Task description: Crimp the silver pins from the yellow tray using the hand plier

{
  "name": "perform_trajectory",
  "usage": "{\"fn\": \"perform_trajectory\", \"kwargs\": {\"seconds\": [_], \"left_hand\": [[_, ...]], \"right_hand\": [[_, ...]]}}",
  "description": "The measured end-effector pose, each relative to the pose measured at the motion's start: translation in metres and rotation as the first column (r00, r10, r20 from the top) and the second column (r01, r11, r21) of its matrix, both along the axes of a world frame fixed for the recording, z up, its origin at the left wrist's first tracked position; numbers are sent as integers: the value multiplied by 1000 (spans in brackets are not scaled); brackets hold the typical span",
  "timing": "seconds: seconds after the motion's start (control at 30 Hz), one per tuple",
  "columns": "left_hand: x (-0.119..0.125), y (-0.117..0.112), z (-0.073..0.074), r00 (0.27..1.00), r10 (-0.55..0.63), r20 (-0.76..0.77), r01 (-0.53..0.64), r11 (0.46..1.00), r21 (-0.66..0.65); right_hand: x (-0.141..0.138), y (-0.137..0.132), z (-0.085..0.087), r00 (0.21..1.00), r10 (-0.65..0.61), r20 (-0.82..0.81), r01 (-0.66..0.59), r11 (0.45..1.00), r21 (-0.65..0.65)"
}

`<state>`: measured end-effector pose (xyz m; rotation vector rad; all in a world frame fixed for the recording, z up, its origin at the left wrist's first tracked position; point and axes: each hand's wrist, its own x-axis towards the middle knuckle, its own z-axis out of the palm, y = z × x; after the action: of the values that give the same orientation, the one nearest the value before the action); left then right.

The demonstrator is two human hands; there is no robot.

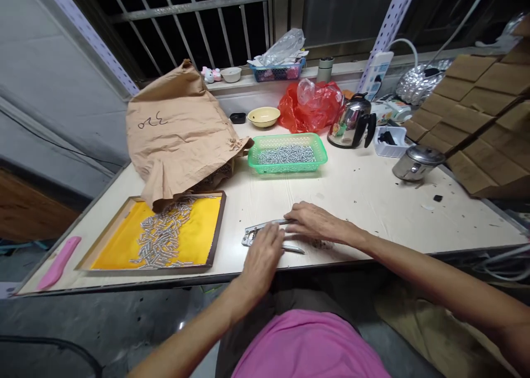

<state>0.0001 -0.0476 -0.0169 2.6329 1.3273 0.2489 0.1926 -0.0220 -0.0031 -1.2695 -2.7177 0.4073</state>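
Note:
A pair of metal pliers (293, 249) with a small spring between its arms lies on the table near the front edge. My left hand (263, 256) rests over the pliers' middle, fingers stretched out and not wrapped round it. My right hand (317, 223) lies to the right, fingers extended, its fingertips at the end of the upper handle. Part of the pliers is hidden under my hands. To the left, small silvery metal pins (163, 237) lie heaped in a shallow tray (199, 234) with a yellow bottom. More such pins fill a green plastic basket (287, 167) behind my hands.
A large brown paper bag (178, 135) leans over the tray's back edge. A pink-handled object (60, 263) lies at the left corner. Behind stand a yellow bowl (264, 117), red plastic bag (308, 106), kettle (351, 121), white box (389, 142) and lidded metal pot (416, 164).

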Motion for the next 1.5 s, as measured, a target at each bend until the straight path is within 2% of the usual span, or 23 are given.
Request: {"fn": "perform_trajectory", "kwargs": {"seconds": [0.1, 0.17, 0.27, 0.4, 0.47, 0.53, 0.6, 0.67, 0.73, 0.8, 0.87, 0.93, 1.0, 1.07, 1.13, 1.2, 1.27, 1.33, 1.4, 1.47, 1.5], "left_hand": [[5, -24, -15, 992, -44, 115, 34, 996, 81], [11, -37, -22, 984, -77, 159, 64, 995, 83], [18, -49, -27, 980, -66, 188, 54, 996, 64], [21, -54, -27, 974, -35, 224, 26, 999, 43], [20, -55, -28, 967, -38, 252, 30, 999, 37], [19, -56, -30, 960, -26, 280, 21, 1000, 19], [18, -59, -36, 955, 11, 295, -5, 1000, -21], [17, -64, -44, 955, 47, 293, -28, 997, -69], [17, -68, -53, 955, 68, 289, -40, 994, -102], [18, -72, -59, 954, 87, 287, -57, 992, -113], [19, -73, -60, 954, 90, 284, -65, 993, -93], [14, -70, -53, 952, 43, 302, -36, 999, -29], [1, -60, -40, 946, -20, 324, -13, 995, 100], [-25, -43, -22, 945, 19, 327, -103, 965, 240], [-59, -20, -5, 921, 241, 306, -333, 894, 299], [-97, 3, 6, 873, 442, 203, -487, 805, 339], [-132, 22, 10, 816, 572, 84, -560, 745, 362], [-159, 35, 6, 780, 626, -9, -581, 730, 361], [-178, 43, -2, 786, 616, -54, -566, 752, 337], [-190, 50, -10, 796, 602, -58, -566, 775, 282], [-196, 55, -13, 793, 607, -54, -575, 775, 263]], "right_hand": [[4, 12, -6, 998, -40, -44, 40, 999, -11], [4, 20, -14, 994, -90, -54, 92, 995, 33], [-1, 34, -20, 991, -133, -25, 135, 986, 101], [-17, 45, -7, 986, -161, 38, 153, 975, 160], [-34, 40, 4, 996, -50, 81, 35, 984, 173], [-56, 30, 11, 979, 178, 103, -193, 969, 152], [-77, 18, 11, 911, 398, 107, -410, 901, 143], [-94, 8, 4, 848, 518, 113, -530, 828, 183], [-105, 2, -6, 808, 582, 98, -587, 777, 229], [-114, 0, -13, 783, 622, 19, -604, 753, 261], [-119, 2, -11, 778, 616, -125, -559, 769, 308], [-121, 7, 3, 775, 550, -311, -425, 818, 388], [-114, 20, 28, 743, 466, -480, -235, 854, 464], [-99, 43, 57, 720, 379, -581, -36, 857, 514], [-76, 73, 79, 775, 300, -556, 108, 804, 585], [-54, 102, 89, 864, 130, -487, 235, 751, 617], [-39, 119, 86, 915, -50, -399, 310, 720, 621], [-35, 114, 75, 933, -144, -330, 321, 745, 585], [-37, 89, 61, 948, -114, -296, 254, 830, 497], [-42, 56, 44, 946, -36, -324, 153, 926, 344], [-44, 39, 36, 940, -32, -341, 127, 957, 260]]}}
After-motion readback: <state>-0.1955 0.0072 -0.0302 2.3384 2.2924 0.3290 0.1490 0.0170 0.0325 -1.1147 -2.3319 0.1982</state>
